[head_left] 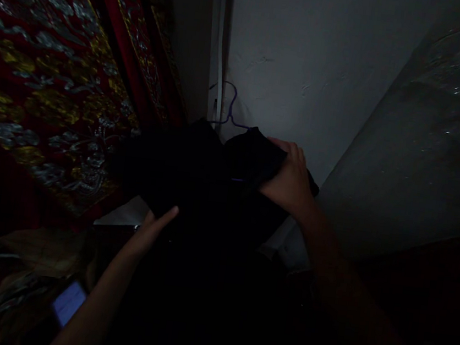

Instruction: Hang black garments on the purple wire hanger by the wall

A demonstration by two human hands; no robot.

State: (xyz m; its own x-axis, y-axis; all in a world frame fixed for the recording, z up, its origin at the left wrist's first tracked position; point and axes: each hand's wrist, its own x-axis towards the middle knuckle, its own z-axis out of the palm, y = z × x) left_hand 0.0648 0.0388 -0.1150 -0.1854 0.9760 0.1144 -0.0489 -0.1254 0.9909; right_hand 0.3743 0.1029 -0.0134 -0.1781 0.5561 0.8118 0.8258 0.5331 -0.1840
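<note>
Black garment point(206, 192) on a purple hanger point(230, 116)

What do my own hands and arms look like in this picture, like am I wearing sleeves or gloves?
Your left hand and right hand are both without gloves. The left forearm and right forearm show no sleeves, though the right one fades into shadow. I see no watch or bracelet. It's too dark to tell about rings.
</note>
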